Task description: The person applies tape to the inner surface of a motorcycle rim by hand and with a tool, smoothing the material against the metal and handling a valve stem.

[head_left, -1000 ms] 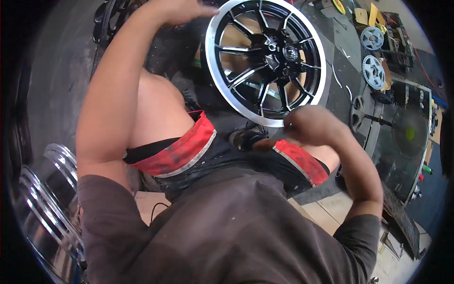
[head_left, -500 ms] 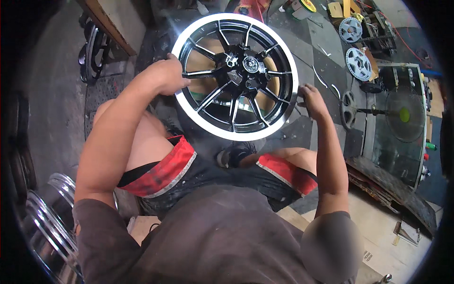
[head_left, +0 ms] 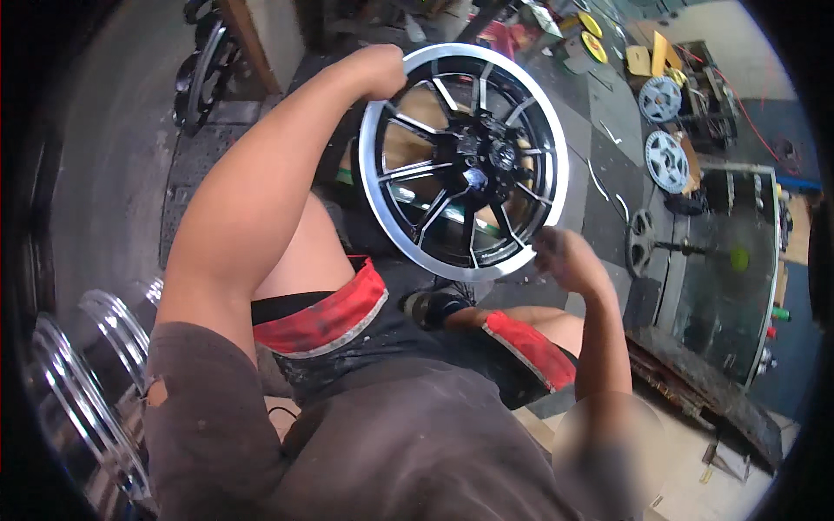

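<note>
A multi-spoke alloy wheel point(head_left: 377, 174), black inside with bright machined spoke edges and a wide silver lip, is in front of me above the floor. My left hand point(head_left: 382, 71) is closed round the lip at its upper left, its fingertips hidden behind the edge. Close against the lower right of the lip is my right hand point(head_left: 569, 260). Its fingers are smeared by motion, so their grip is unclear. Brown and green material shows between the spokes, behind the wheel.
Chrome rims point(head_left: 74, 391) stand at the lower left. Dark wheel parts point(head_left: 204, 78) lean at the upper left. On the right are silver wheel covers point(head_left: 666, 161), a pedestal fan point(head_left: 738, 259), a glass-fronted cabinet point(head_left: 717, 304) and a tub with a yellow lid point(head_left: 593, 48).
The wheel has shifted right and slightly down in view, and turned and tilted. My left hand has moved up along the lip; my right hand has dropped to the lower right edge.
</note>
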Motion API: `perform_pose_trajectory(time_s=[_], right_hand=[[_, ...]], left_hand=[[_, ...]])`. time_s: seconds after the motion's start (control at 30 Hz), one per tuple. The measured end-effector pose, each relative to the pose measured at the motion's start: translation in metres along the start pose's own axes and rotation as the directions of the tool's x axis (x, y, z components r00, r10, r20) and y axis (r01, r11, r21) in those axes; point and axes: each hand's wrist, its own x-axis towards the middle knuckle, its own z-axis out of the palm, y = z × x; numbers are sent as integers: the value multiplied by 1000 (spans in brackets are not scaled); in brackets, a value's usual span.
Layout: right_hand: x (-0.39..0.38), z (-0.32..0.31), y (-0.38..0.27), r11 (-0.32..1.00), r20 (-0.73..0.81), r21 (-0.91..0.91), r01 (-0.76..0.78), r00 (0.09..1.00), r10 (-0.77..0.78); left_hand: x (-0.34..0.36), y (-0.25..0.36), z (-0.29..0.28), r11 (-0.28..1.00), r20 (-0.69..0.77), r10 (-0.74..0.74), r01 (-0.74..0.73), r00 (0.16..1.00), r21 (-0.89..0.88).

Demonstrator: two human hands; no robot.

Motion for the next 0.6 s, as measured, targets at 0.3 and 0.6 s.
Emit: perform_pose_trajectory(time_s=[0.3, 0.6], right_hand=[[101, -33, -138, 894, -251, -236, 382, 864, -436], [229, -13, -251, 658, -246, -590, 468, 672, -698]], left_hand=[[-65, -17, -40, 996, 397, -92, 88, 913, 30], [-47, -48, -42, 977, -109, -191, 200, 975, 80]])
